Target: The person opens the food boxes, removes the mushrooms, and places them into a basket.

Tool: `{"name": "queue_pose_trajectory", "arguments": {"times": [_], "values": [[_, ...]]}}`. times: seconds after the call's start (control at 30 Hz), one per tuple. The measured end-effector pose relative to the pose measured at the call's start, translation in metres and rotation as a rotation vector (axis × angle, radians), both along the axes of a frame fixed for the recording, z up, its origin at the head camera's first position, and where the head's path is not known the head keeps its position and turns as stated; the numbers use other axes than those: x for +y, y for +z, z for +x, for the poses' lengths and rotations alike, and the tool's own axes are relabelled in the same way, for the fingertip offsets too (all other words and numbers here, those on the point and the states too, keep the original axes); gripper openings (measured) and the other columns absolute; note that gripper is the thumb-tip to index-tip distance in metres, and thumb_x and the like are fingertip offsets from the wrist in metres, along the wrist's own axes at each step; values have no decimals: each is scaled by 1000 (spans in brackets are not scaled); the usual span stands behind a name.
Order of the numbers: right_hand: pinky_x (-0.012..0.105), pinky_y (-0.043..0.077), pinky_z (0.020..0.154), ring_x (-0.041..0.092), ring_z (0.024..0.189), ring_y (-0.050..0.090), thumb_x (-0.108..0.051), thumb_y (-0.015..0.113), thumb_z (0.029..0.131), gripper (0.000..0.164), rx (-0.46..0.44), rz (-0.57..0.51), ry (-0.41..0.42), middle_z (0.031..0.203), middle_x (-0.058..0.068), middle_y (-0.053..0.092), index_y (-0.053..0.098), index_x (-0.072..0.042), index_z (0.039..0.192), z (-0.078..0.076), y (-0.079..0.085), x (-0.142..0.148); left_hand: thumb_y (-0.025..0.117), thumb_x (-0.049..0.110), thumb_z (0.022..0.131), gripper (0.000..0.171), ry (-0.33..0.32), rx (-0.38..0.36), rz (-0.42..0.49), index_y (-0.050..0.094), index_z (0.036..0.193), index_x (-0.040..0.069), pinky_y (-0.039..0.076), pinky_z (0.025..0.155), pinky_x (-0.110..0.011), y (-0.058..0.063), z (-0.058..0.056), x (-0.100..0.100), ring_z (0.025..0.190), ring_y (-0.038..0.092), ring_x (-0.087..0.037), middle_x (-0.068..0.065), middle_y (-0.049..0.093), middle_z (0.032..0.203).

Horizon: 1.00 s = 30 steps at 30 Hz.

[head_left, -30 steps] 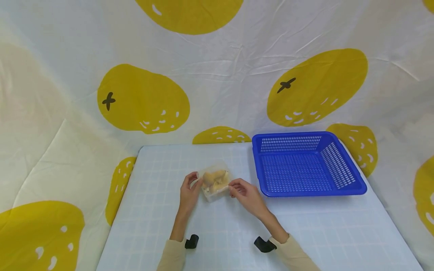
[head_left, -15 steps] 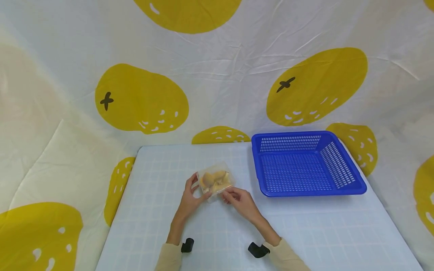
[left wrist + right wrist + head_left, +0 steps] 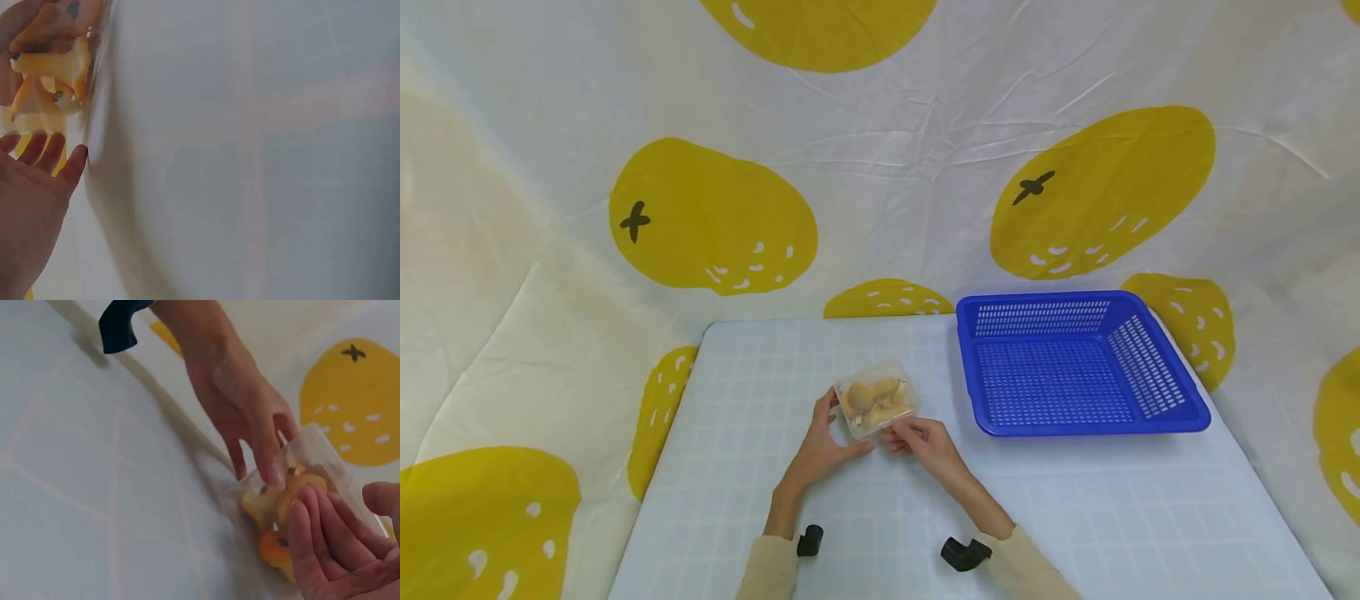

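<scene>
Left hand (image 3: pixel 817 450) and right hand (image 3: pixel 930 447) (loose, gripping nothing) flank a clear box (image 3: pixel 891 367) beside a blue basket (image 3: pixel 1052 379).

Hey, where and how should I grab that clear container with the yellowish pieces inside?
I'd likely grip the clear container by its left and right sides, the left hand coming from the left and the right hand from the right: it looks boxy, with straight, roughly parallel sides, slightly turned.

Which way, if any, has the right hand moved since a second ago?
Yes: the right hand shifted slightly left and nearer the person, away from the blue basket.
</scene>
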State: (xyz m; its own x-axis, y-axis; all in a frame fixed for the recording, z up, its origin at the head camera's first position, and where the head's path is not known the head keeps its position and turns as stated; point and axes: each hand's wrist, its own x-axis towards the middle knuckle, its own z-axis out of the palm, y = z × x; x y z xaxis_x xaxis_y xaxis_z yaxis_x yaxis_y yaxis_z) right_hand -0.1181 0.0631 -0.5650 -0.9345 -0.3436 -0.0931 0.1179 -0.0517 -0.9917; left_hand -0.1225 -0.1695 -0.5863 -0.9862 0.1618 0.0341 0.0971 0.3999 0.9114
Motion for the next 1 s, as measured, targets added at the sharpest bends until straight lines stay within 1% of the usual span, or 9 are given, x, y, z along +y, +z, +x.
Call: {"name": "queue_pose_trajectory", "arguments": {"times": [0.07,0.13,0.23,0.33,0.43,0.57,0.67,0.87,1.0], "values": [[43,60,83,47,98,71,-18,57,108,38,-46,-14,-18,106,31,72,67,18,116,0,1,-3,94,36,75,122,8,17,-22,15,163,8,35,115,-53,-2,-1,1,141,36,-31,-14,32,156],[43,61,81,45,96,71,-22,59,107,40,-92,-13,-53,103,29,73,69,16,114,-1,3,-6,94,37,74,121,17,32,-34,17,163,8,37,113,-53,-4,-2,1,139,38,-30,-14,34,154],[42,61,78,40,90,74,-28,62,105,42,-135,6,-111,97,25,75,72,13,109,-1,7,-11,95,37,73,119,27,41,-33,20,161,9,39,112,-51,-6,-3,1,137,40,-29,-12,36,152],[40,62,73,31,81,76,-30,65,103,42,-152,19,-151,92,24,76,74,12,105,-1,10,-14,95,35,73,117,28,55,-35,22,160,10,39,111,-51,-6,-4,0,135,42,-29,-13,37,151],[39,62,71,23,74,75,-30,66,102,43,-172,20,-157,89,23,76,75,11,102,-1,12,-16,95,36,73,116,31,59,-51,23,160,9,40,110,-51,-5,-4,-1,134,43,-29,-13,38,150],[39,62,72,17,70,74,-32,66,103,44,-191,17,-134,89,23,76,75,11,102,-2,12,-17,95,35,74,115,28,51,-64,22,160,10,40,111,-51,-5,-4,-2,135,42,-28,-12,38,150],[38,62,71,17,71,75,-31,67,102,44,-191,6,-136,89,23,76,75,12,102,-2,11,-18,95,32,74,114,20,57,-62,23,159,9,39,112,-50,-4,-4,-3,135,41,-28,-12,38,150],[35,62,67,22,72,76,-26,68,102,40,-203,-24,-174,88,25,75,75,13,99,-2,9,-19,94,30,75,112,12,68,-59,23,159,8,40,111,-52,-1,-2,-2,135,41,-29,-12,39,149],[36,62,66,28,73,76,-20,65,103,38,-209,-19,-186,87,30,73,74,16,96,-1,14,-19,94,29,75,112,7,56,-58,23,159,10,39,112,-51,1,-2,-1,135,40,-29,-11,38,149]]}}
